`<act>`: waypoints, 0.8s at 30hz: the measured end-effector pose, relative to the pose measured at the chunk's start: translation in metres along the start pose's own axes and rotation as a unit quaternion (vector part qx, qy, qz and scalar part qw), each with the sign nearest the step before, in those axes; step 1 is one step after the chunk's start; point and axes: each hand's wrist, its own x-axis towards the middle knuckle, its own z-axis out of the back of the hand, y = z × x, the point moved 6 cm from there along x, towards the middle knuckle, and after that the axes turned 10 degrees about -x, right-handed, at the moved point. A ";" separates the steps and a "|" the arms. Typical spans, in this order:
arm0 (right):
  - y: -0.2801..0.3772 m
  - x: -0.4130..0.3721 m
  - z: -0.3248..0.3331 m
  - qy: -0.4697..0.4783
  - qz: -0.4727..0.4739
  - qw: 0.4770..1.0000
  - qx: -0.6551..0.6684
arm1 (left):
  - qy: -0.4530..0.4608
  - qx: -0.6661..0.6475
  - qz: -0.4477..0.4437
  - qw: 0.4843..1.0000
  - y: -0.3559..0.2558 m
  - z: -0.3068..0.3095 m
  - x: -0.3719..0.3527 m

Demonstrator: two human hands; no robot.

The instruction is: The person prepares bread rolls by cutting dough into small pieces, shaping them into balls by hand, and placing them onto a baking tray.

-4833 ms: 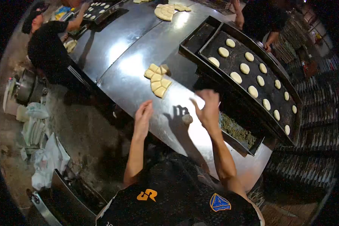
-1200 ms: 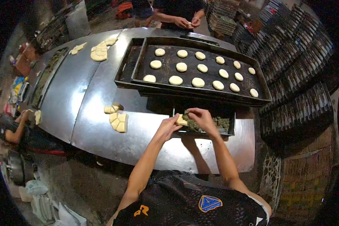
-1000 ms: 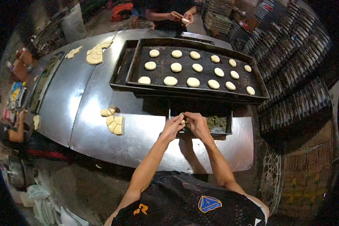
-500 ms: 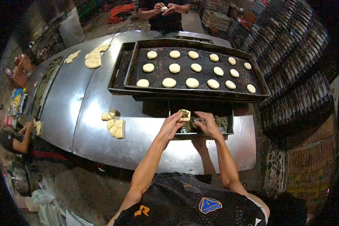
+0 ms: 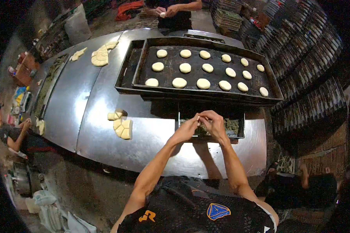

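Note:
Over the tray of greenish crumbly filling (image 5: 232, 125), my left hand (image 5: 186, 131) and my right hand (image 5: 214, 125) meet with fingers closed. Between their fingertips is a small piece of dough (image 5: 198, 120), mostly hidden by the fingers. Just beyond, the large dark baking tray (image 5: 206, 93) carries rows of pale round filled-looking buns (image 5: 203, 83). To the left of my hands, a cluster of cut dough pieces (image 5: 123, 129) lies on the metal table (image 5: 151, 151).
More dough (image 5: 100, 57) lies at the table's far left. Across the table a person's hands (image 5: 168, 10) hold a small dough piece. Another person (image 5: 15, 138) works at the left end. Someone in dark clothing (image 5: 303, 188) is at right, near stacked trays (image 5: 311, 105).
My right hand has come up from the filling to the dough in my left hand, and the fingers of both now pinch it. A person has appeared at the lower right.

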 end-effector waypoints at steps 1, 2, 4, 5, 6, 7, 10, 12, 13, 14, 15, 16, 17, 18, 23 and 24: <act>-0.008 0.000 -0.002 0.035 -0.058 0.997 0.039 | 0.020 -0.210 0.040 0.977 0.010 0.002 -0.001; -0.005 0.001 0.000 0.033 -0.057 0.997 0.041 | 0.039 -0.409 0.078 0.908 0.013 0.004 -0.002; 0.002 -0.002 0.002 0.050 -0.078 0.986 0.138 | 0.043 -0.431 0.073 0.898 0.012 0.009 -0.004; 0.029 -0.001 0.009 0.041 -0.001 0.995 0.093 | 0.038 -0.469 0.083 0.879 0.010 0.009 -0.005; 0.028 -0.001 0.006 0.042 -0.002 0.995 0.095 | 0.033 -0.505 0.093 0.857 0.008 0.008 -0.007; 0.026 0.002 0.004 0.033 0.008 0.997 0.074 | 0.031 -0.518 0.079 0.851 0.003 0.005 -0.009; 0.030 0.006 0.004 0.024 -0.066 0.989 0.131 | 0.032 -0.640 0.080 0.764 0.014 0.006 -0.002; 0.027 0.008 0.000 0.012 -0.048 0.995 0.090 | 0.005 -0.653 0.107 0.750 0.003 0.008 -0.007; 0.034 0.008 -0.002 -0.036 0.052 0.998 0.002 | -0.030 -0.644 0.088 0.760 0.006 0.008 -0.007; 0.043 0.007 -0.004 -0.034 0.054 0.998 0.004 | -0.065 -0.633 0.069 0.769 0.006 0.011 -0.008; 0.047 0.006 -0.005 -0.047 0.011 0.999 0.025 | -0.102 -0.604 0.069 0.787 0.007 0.016 -0.009; 0.051 0.006 -0.005 -0.058 -0.032 0.997 0.046 | -0.106 -0.603 0.068 0.788 0.008 0.018 -0.010; 0.055 0.007 -0.009 -0.042 -0.043 0.996 0.066 | -0.106 -0.584 0.043 0.804 0.002 0.022 -0.012; 0.056 0.006 -0.011 -0.035 -0.040 0.996 0.068 | -0.107 -0.566 0.017 0.818 -0.004 0.027 -0.014; 0.076 0.009 -0.042 -0.016 0.008 0.989 0.150 | -0.150 -0.574 0.022 0.805 -0.003 0.067 -0.044; 0.097 0.013 -0.042 -0.035 0.016 0.979 0.200 | -0.173 -0.575 0.018 0.799 0.004 0.075 -0.049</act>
